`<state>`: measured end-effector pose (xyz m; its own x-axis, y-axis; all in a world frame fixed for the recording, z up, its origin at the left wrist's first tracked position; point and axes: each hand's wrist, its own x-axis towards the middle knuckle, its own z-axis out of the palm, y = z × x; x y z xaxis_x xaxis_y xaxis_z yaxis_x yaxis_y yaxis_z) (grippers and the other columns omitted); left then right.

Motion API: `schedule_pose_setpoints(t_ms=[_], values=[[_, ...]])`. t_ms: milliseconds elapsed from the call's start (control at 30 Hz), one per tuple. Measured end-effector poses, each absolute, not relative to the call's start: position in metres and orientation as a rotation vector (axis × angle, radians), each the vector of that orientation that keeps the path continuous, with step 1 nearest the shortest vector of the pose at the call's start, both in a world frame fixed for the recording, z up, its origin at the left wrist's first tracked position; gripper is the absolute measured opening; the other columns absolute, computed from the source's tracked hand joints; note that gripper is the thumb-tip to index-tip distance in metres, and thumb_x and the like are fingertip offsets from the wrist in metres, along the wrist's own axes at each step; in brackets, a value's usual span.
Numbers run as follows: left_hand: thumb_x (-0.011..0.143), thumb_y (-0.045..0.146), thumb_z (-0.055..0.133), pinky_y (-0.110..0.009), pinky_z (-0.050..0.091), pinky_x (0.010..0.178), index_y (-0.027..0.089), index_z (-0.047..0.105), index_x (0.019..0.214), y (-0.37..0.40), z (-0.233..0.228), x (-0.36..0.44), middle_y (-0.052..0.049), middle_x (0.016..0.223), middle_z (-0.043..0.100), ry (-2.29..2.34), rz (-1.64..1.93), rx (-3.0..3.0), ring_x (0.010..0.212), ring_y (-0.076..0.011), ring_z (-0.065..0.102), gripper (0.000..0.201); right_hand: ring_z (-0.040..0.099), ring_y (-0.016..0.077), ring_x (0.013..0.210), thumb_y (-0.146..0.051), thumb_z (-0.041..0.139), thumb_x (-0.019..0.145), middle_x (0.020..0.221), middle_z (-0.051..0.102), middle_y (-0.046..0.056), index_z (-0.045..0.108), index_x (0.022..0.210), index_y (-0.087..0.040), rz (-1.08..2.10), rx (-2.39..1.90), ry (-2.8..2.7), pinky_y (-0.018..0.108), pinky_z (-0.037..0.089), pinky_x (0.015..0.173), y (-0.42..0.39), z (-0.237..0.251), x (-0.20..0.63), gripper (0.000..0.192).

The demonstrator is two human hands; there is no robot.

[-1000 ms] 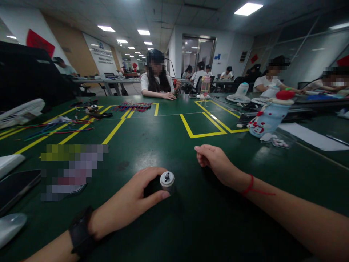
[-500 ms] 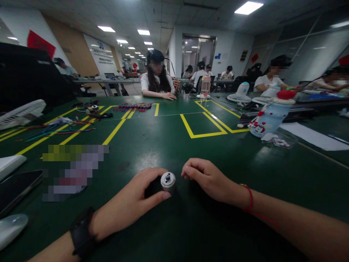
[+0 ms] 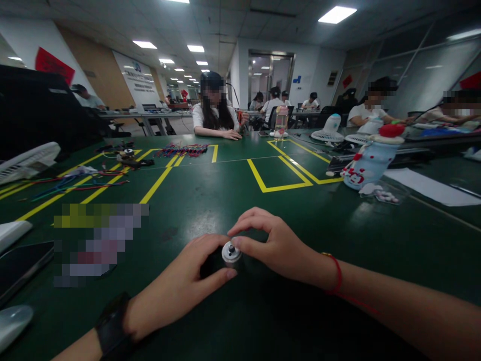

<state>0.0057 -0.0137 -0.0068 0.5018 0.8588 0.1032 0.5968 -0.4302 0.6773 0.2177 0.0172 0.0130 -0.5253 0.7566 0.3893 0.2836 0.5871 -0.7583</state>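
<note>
The left hand (image 3: 180, 288) is wrapped around a small silver cylindrical metal motor (image 3: 231, 253), thumb and fingers clamped on its sides so that its round end with the short shaft faces up. The right hand (image 3: 274, 245) has its fingertips (image 3: 236, 241) touching the motor's top rim from the far side; whether they pinch it cannot be told. The motor sits low over the dark green table mat (image 3: 233, 195), near the mat's near edge. Beyond the motor the mat lies bare up to the yellow tape rectangle (image 3: 280, 173). Left of the motor lies a dark flat phone (image 3: 20, 263); well right of it stands a pale blue bottle with a red cap (image 3: 370, 160).
</note>
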Motion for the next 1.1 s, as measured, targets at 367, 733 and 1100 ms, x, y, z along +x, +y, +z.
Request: schedule_pose_setpoints(t_ms=[367,733,1100], values=[[0.089,0.04,0.058,-0.035,0.043,0.095,0.038,0.045,0.119,-0.014,-0.006,0.005,0.005,0.117,0.056,1.215,0.566,2.18,0.107,-0.0183,0.053,0.033,0.058,0.0147,0.094,-0.026,0.067,0.081,0.097,0.061,0.002,0.071,0.087,-0.021,0.788,-0.821,-2.075,0.03,0.044,0.087,0.02,0.02,0.234,0.009],[0.087,0.044,0.059,-0.037,0.044,0.096,0.037,0.048,0.12,-0.015,-0.006,0.003,0.003,0.119,0.057,1.268,0.57,2.163,0.107,-0.0209,0.055,0.035,0.055,0.0162,0.095,-0.034,0.069,0.08,0.102,0.06,0.002,0.075,0.091,-0.026,0.781,-0.845,-2.577,0.031,0.039,0.085,0.035,0.008,0.261,0.015],[0.087,0.043,0.059,-0.038,0.047,0.094,0.034,0.05,0.119,-0.015,-0.005,0.004,0.001,0.118,0.06,1.261,0.566,2.143,0.105,-0.0223,0.057,0.035,0.052,0.0201,0.096,-0.037,0.067,0.08,0.105,0.059,0.003,0.074,0.095,-0.032,0.71,-0.829,-2.612,0.038,0.038,0.086,0.034,0.006,0.261,0.017]])
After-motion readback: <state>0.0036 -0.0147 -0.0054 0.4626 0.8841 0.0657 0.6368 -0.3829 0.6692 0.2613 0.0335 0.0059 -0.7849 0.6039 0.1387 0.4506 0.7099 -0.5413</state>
